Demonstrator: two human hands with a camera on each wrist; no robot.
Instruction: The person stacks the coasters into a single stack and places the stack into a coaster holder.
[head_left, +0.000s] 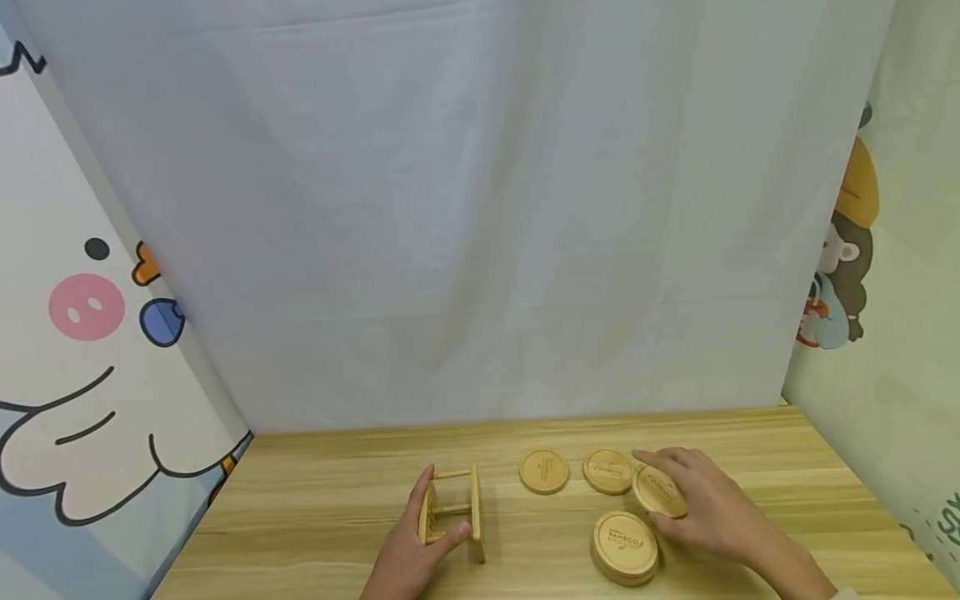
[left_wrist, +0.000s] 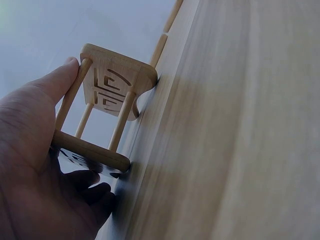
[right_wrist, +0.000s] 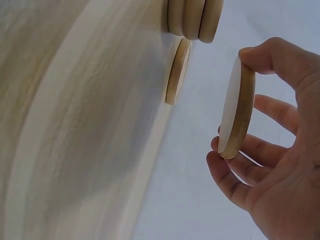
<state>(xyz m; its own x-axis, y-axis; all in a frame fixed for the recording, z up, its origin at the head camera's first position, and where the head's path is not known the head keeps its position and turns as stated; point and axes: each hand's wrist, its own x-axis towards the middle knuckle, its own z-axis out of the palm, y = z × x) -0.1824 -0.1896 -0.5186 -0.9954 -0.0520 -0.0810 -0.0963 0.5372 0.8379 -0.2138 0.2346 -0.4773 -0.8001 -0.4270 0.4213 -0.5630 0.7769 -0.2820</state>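
A small wooden coaster rack [head_left: 453, 510] lies on its side on the wooden table [head_left: 337, 517], and my left hand [head_left: 442, 504] grips it. In the left wrist view the thumb [left_wrist: 62, 75] presses near the carved end plate of the rack [left_wrist: 107, 97], with the fingers curled under the other end. My right hand [head_left: 649, 485] pinches a round wooden coaster [head_left: 662, 493] by its rim, lifted off the table. The right wrist view shows this coaster [right_wrist: 237, 112] edge-on between thumb and fingers. A stack of coasters [head_left: 625, 546] sits just in front of the right hand.
Two single coasters [head_left: 544, 471] [head_left: 607, 471] lie flat on the table between rack and right hand. A pale curtain hangs behind the table, and cartoon-printed panels stand at both sides. In the right wrist view the stack [right_wrist: 195, 20] and one flat coaster [right_wrist: 178, 70] are visible.
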